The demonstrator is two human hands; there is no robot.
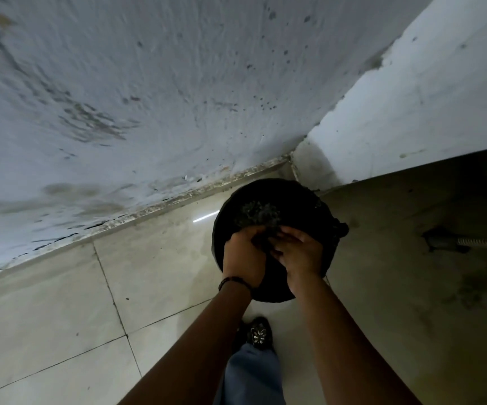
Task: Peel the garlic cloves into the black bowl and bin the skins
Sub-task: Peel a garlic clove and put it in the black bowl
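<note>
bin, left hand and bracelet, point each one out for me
bin [268, 188]: head view, far inner wall
left hand [243, 254]: head view, back of the hand
bracelet [233, 279]: head view, beads across the wrist

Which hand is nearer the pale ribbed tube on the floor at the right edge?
Right. The right hand hangs over the black bin on the side facing the pale ribbed tube; the left hand is beside it, on its far side from the tube.
</note>
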